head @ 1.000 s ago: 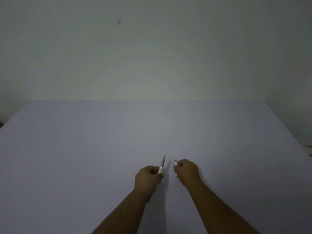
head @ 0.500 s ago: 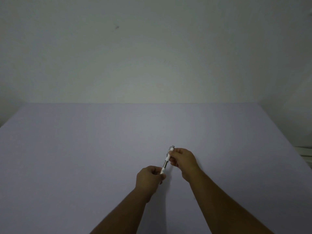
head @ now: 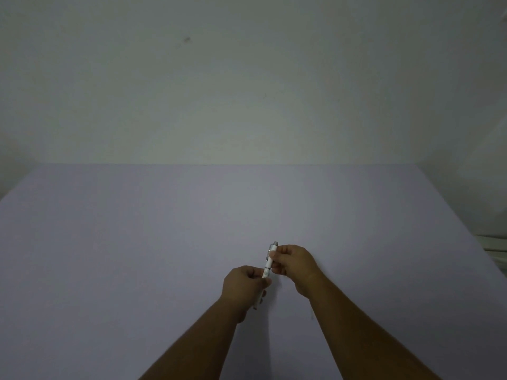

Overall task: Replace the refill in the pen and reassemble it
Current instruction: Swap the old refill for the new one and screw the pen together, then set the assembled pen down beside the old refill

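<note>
The left hand (head: 247, 286) pinches the near half of the thin white pen (head: 269, 263) and the right hand (head: 295, 263) pinches its far half, above the surface (head: 137, 256); it looks light, hard and slippery, so hold both halves firmly.

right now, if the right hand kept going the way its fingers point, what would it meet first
The right hand points toward the person's left, fingers already on the upper part of the pen. Past the pen, the left hand sits slightly nearer the body, so it would probably be met next, though depth is unclear.
</note>
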{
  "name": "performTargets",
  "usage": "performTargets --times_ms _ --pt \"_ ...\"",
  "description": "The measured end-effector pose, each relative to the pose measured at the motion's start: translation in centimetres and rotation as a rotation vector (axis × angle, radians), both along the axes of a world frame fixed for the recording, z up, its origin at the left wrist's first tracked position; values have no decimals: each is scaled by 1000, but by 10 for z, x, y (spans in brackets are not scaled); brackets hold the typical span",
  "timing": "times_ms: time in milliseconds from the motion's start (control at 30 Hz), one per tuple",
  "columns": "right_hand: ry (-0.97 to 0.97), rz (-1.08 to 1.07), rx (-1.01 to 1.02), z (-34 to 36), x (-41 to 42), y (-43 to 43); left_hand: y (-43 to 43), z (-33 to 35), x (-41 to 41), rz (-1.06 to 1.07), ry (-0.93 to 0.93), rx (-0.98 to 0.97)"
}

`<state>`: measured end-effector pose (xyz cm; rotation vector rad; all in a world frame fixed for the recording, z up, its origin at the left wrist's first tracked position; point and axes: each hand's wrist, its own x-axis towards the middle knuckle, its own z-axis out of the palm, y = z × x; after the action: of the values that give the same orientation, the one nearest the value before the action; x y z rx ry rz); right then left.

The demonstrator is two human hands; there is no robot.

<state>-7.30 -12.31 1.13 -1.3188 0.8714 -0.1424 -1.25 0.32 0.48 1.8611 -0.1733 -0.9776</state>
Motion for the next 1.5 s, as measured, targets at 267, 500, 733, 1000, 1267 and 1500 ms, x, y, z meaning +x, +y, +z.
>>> performTargets --times_ms 267,500,733,1000,1267,1500 --pt "101 -41 -110 -14 0 -2 -4 -11 -1 38 25 16" --pt "566 19 -695 -29 -31 -19 -7 -28 -7 90 -9 83" --pt "657 33 -623 -50 -42 -8 -12 -39 -14 113 -165 179" --pt "585 40 -595 -56 -19 14 -18 -46 -20 127 -194 184" --pt "543 43 -544 -58 -9 15 -19 -47 -22 114 -209 193" --pt "529 43 -522 -59 -10 14 -19 -46 -22 118 -205 186"
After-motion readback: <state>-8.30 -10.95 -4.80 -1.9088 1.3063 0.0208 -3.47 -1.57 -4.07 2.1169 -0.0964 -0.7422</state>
